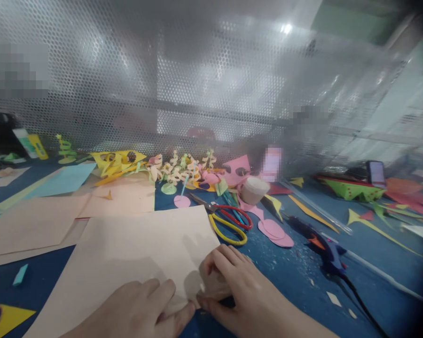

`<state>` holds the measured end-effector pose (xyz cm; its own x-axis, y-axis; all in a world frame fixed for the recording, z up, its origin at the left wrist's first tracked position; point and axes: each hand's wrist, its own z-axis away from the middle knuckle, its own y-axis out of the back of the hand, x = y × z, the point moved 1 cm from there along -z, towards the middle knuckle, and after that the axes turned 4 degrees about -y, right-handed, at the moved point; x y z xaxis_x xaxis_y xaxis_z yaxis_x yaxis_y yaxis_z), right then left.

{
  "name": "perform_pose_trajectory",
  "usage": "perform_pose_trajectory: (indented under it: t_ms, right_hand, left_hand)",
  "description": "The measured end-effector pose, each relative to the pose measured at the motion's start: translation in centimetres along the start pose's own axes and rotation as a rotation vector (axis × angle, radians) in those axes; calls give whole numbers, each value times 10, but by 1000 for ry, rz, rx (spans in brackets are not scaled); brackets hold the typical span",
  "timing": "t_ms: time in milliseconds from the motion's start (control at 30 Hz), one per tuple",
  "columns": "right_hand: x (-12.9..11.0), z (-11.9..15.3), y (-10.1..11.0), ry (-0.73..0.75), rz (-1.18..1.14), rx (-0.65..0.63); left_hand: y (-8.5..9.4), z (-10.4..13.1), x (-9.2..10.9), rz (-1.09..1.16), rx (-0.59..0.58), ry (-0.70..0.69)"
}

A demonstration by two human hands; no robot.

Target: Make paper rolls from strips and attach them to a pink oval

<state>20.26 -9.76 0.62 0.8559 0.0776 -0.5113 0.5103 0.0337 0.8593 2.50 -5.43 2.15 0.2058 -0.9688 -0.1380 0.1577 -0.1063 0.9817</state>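
On paper (137, 246): both hands (134, 305) (245, 281); yellow pkg lbl (38, 147) blurred

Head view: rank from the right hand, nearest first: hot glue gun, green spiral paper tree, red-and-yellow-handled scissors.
From the right hand:
1. Red-and-yellow-handled scissors: just beyond it, by the beige paper sheet.
2. Hot glue gun: off to its right.
3. Green spiral paper tree: far back left.

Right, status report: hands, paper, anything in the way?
Left hand and right hand on near right part of pale sheet. Sheet spread on blue table. Scissors by its right edge; possible snag.
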Motion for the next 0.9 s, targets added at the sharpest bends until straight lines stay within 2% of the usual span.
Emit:
perform_pose_trajectory:
  t_ms: [133,367,533,667,733,800,867,900]
  right_hand:
    - [4,2,6,-9,23,-26]
    - [17,3,21,-63,104,-78]
    - [25,5,33,-85,68,-150]
    - [34,5,44,-112,48,-206]
    - [34,4,47,-114,58,-186]
    - [27,2,47,-118,61,-104]
    - [14,2,40,-94,23,-20]
    - [6,2,33,-49,-21,-19]
  left_hand:
    - [1,1,0,-3,-6,-7]
    - [-8,5,-3,16,104,-20]
    - [-3,5,-2,93,16,6]
    - [-5,6,-4,193,124,48]
    - [-7,7,-4,208,153,52]
    - [-8,7,-4,192,136,33]
    - [-7,8,-4,195,114,37]
    - [-5,9,-4,215,106,50]
